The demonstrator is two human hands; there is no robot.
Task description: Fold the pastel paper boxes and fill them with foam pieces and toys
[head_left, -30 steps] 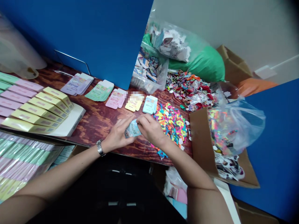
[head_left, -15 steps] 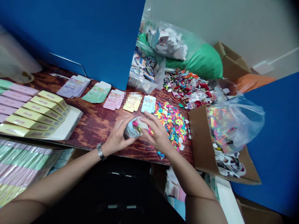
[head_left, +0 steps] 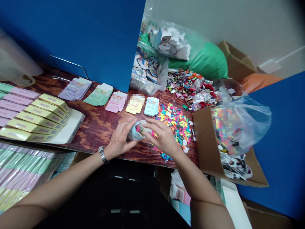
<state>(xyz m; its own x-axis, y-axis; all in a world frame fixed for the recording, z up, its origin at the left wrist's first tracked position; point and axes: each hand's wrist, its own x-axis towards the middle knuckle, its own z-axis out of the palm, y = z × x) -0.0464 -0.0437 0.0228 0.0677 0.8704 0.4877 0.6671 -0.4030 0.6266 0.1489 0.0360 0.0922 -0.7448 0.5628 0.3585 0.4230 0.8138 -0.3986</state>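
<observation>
My left hand (head_left: pixel 120 138) grips a small pale blue card packet (head_left: pixel 136 132), which is opened at one end, with bright pieces showing in its mouth. My right hand (head_left: pixel 162 136) touches that open end with its fingertips. Just right of my right hand lies a loose pile of neon paper pieces (head_left: pixel 173 124) on the wooden table (head_left: pixel 95 133). Fanned stacks of flat printed packets stand beyond my hands, with the pale blue stack (head_left: pixel 151 106) nearest. A wristwatch (head_left: pixel 103 154) sits on my left wrist.
Stacked yellow boxes (head_left: pixel 39 117) lie at the left. A blue partition (head_left: pixel 71 38) rises behind the table. A plastic tub of printed cards (head_left: pixel 149 74) and mixed scraps (head_left: pixel 190 90) lie beyond. An open cardboard box (head_left: pixel 234 143) with a clear bag stands at the right.
The pale blue packet has gone from flat to opened, with coloured pieces now showing at its end. My right hand has shifted slightly to the right, its fingers more spread.
</observation>
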